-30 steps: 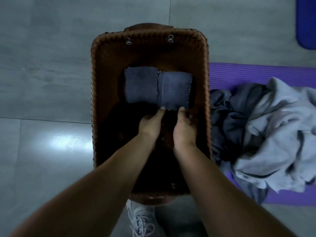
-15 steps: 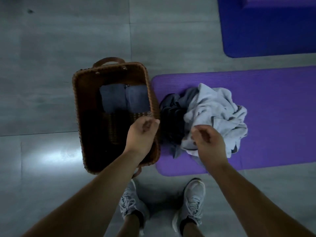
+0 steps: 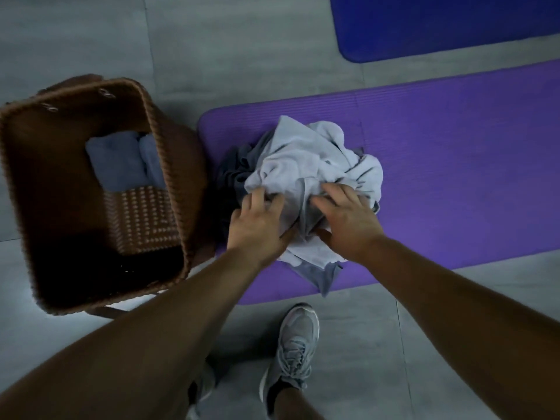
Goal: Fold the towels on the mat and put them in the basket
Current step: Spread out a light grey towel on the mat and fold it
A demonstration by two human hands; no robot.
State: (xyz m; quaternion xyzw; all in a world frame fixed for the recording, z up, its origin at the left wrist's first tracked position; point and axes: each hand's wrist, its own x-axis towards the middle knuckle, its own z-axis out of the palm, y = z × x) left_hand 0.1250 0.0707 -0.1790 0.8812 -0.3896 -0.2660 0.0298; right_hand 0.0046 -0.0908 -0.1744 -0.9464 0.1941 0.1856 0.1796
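Two folded towels (image 3: 121,162) sit side by side at the far end of the basket (image 3: 178,183), woven bottom showing in front of them. basket stands on the floor (image 3: 212,40) just beside the left end of the purple mat (image 3: 454,162). rest of the load is a crumpled pile on that end of the mat: light towel (image 3: 303,159) on top, dark towel (image 3: 233,171) under it and sticking out left toward the basket, a grey corner poking out toward the mat's near edge. both hands are on the light towel. left hand (image 3: 257,228): fingers bent into the cloth, thumb against a fold, so it grips. right hand (image 3: 348,225): fingers spread over a bunched ridge, thumb tucked under; can't tell if that pinch is closed. handling, my read: terry cloth, light, fully limp, grippy rather than slippery, nothing to break. it will sag and drag whatever it's tangled with, so a grab at the middle of the heap likely lifts the dark one too. better to find a hem, take two adjacent corners, lift until it hangs free, then lay it flat on the mat to the right for folding. step in hand looks like separating the light towel from the pile
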